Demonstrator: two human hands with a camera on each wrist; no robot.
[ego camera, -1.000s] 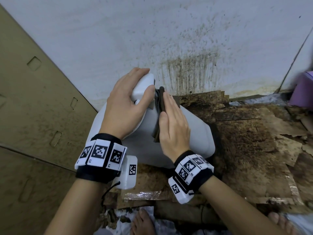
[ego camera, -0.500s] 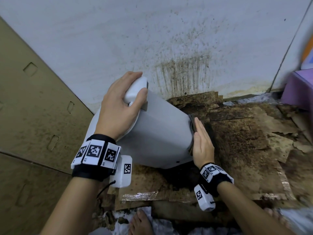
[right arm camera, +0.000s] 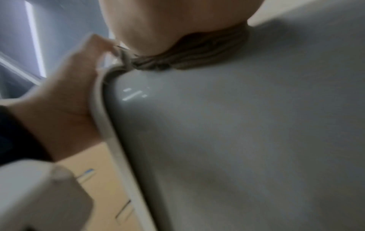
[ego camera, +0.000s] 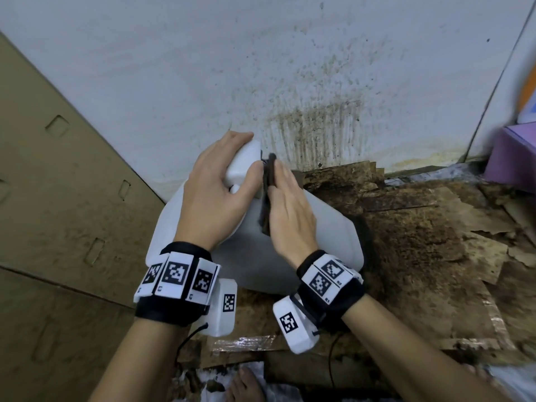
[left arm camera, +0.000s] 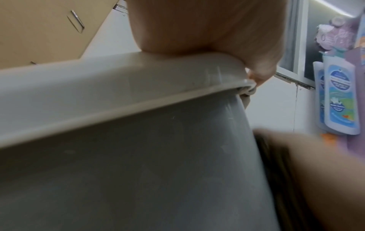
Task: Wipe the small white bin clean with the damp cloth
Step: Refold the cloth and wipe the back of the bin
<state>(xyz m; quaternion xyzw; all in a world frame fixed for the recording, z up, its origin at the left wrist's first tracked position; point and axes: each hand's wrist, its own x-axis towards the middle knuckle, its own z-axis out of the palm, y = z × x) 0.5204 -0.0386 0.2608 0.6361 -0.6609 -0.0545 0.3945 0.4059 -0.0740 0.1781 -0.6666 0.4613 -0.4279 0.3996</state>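
One small white bin (ego camera: 324, 227), smooth plastic with rounded corners, lies tipped on its side on stained, flaking cardboard (ego camera: 420, 242) on the floor, close against the spattered wall (ego camera: 261, 68). The left hand (ego camera: 214, 195) curls over its rim. The right hand (ego camera: 290, 210), fingers straight, presses one dark folded cloth (ego camera: 268, 195) flat against the bin's side (just beside the rim).

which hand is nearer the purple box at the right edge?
Right. The right hand presses the cloth flat on the bin, on the side toward the purple box; the left hand grips the bin's rim, farther away.
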